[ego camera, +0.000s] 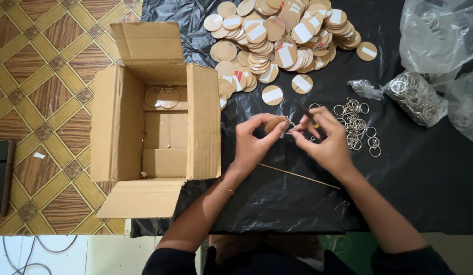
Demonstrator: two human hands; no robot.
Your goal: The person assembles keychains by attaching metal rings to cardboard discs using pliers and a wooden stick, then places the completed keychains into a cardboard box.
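Observation:
My left hand (pixel 252 144) pinches a round wooden disc (pixel 275 124) between thumb and fingers above the black plastic sheet (pixel 430 173). My right hand (pixel 325 141) meets it at the disc's edge, holding a small metal key ring (pixel 290 127) and a dark thin tool (pixel 308 115) with a yellow mark. A big pile of similar wooden discs (pixel 282 35), many with white stickers, lies beyond the hands. Loose metal key rings (pixel 356 125) are scattered just right of my right hand.
An open cardboard box (pixel 155 122) stands at the left with a couple of finished ringed discs inside. Clear plastic bags of rings (pixel 417 97) sit at the right. A thin wooden stick (pixel 297 175) lies under my wrists. A dark phone (pixel 1 175) rests on the patterned floor.

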